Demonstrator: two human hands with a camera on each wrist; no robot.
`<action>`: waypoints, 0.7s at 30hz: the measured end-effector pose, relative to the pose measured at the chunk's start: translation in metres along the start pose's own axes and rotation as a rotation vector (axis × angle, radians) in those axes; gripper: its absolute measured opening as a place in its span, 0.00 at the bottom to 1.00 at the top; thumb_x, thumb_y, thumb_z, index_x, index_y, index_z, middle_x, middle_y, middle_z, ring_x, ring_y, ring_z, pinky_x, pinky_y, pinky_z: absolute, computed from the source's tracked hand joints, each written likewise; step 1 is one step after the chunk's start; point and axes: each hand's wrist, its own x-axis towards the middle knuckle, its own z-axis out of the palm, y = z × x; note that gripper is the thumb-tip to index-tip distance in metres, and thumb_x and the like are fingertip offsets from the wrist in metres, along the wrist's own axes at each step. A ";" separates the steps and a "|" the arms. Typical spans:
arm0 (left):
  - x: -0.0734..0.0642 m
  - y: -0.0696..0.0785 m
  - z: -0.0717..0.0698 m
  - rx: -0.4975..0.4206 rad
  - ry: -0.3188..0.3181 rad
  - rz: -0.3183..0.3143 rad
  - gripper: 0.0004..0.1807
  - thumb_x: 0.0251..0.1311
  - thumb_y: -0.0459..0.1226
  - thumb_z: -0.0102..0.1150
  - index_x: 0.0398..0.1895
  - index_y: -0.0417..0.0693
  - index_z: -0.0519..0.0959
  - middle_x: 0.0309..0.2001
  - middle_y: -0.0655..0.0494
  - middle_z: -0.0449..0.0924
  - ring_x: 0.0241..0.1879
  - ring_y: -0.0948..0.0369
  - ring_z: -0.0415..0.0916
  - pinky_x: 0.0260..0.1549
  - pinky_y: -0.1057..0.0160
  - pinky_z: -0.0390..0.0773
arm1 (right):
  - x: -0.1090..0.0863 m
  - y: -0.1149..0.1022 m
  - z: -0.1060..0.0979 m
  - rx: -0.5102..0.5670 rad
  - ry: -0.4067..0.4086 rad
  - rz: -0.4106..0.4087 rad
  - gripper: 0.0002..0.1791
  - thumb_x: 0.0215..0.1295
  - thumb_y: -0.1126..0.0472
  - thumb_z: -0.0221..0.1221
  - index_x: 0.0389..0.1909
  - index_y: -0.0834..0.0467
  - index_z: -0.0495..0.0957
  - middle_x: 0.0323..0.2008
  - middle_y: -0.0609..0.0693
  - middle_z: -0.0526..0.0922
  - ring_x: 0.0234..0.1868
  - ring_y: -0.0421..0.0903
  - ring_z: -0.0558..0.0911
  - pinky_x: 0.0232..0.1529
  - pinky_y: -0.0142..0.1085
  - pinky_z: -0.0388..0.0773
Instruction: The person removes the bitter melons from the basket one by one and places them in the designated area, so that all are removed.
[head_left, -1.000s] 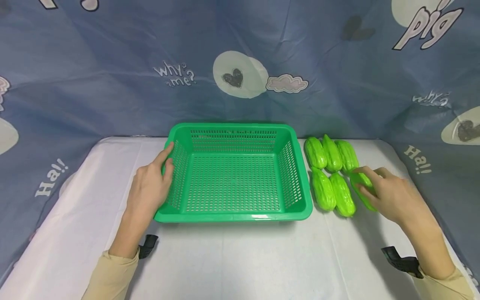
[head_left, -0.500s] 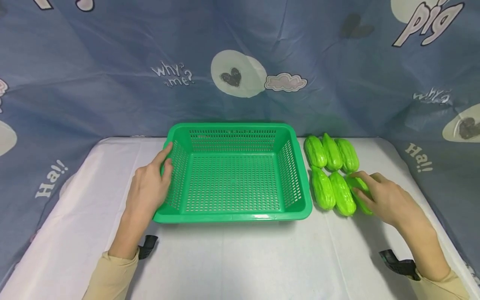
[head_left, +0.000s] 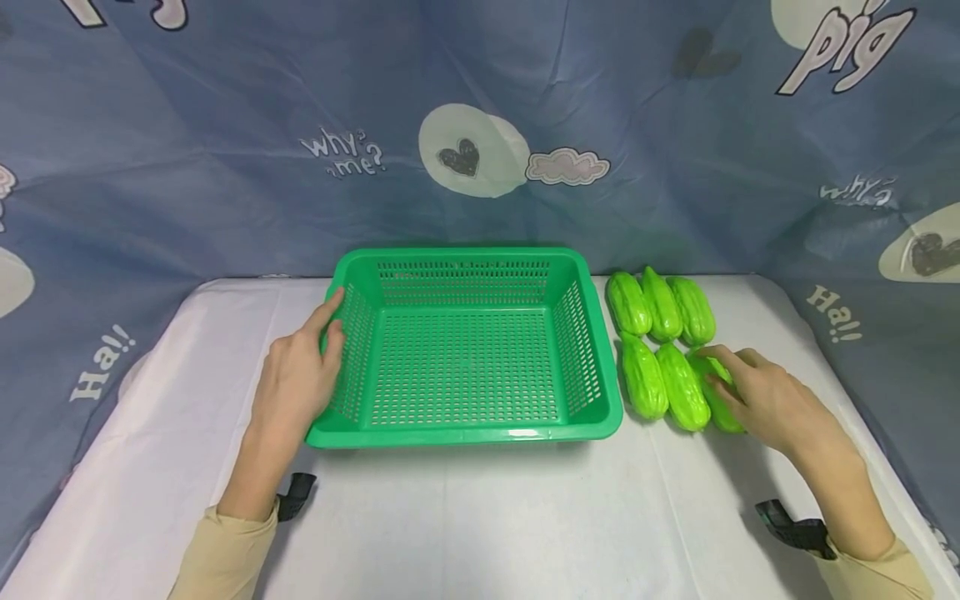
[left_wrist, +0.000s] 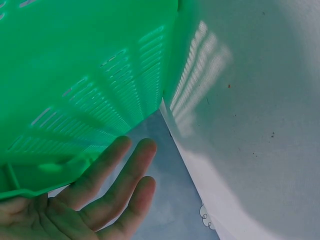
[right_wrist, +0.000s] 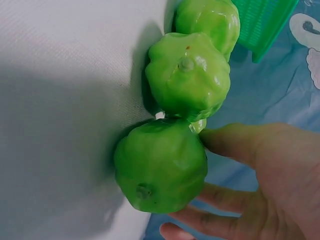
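In the head view a green perforated plastic basket (head_left: pixel 465 435) stands on the white tabletop. My left hand (head_left: pixel 296 375) rests at its left rim, thumb over the edge; in the left wrist view three straight fingers (left_wrist: pixel 120 185) reach along outside the basket wall (left_wrist: pixel 75 50). To the right, bright green, ridged bitter melons (head_left: pixel 683 387) lie in two rows. My right hand (head_left: pixel 783 404) holds the front row's rightmost bitter melon (head_left: pixel 723 410), partly covering it. Seen from the right wrist, thumb and fingers sit on opposite sides of that bitter melon (right_wrist: pixel 160 165), beside its neighbour (right_wrist: pixel 187 75).
A blue printed cloth (head_left: pixel 480 217) rises behind the table's far edge and along both sides. White cloth (head_left: pixel 480 525) covers the tabletop in front of the basket. A black strap mount (head_left: pixel 795 529) juts from the right wrist, another mount (head_left: pixel 296 496) from the left.
My right hand has shifted slightly left and toward me, bringing its bitter melon close beside the front row's middle one. The left hand and basket stay in place.
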 end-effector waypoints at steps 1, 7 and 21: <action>0.000 0.000 0.000 0.000 -0.001 0.001 0.28 0.87 0.45 0.41 0.84 0.57 0.65 0.12 0.47 0.70 0.09 0.58 0.58 0.10 0.59 0.63 | 0.000 0.000 0.000 0.002 0.003 0.000 0.22 0.82 0.58 0.58 0.72 0.53 0.71 0.51 0.69 0.82 0.31 0.51 0.82 0.29 0.47 0.77; 0.000 0.000 0.000 0.000 0.002 0.003 0.28 0.87 0.45 0.41 0.84 0.56 0.66 0.11 0.48 0.69 0.09 0.59 0.58 0.10 0.60 0.63 | 0.002 0.003 0.002 0.023 0.002 0.011 0.23 0.83 0.57 0.57 0.73 0.55 0.69 0.51 0.70 0.82 0.34 0.55 0.84 0.30 0.49 0.79; 0.000 -0.001 0.000 0.003 0.000 -0.010 0.28 0.86 0.46 0.40 0.84 0.58 0.66 0.16 0.41 0.75 0.10 0.57 0.60 0.12 0.58 0.64 | 0.002 0.008 0.004 0.078 0.026 -0.013 0.22 0.85 0.58 0.54 0.74 0.57 0.70 0.53 0.71 0.81 0.38 0.56 0.85 0.36 0.51 0.80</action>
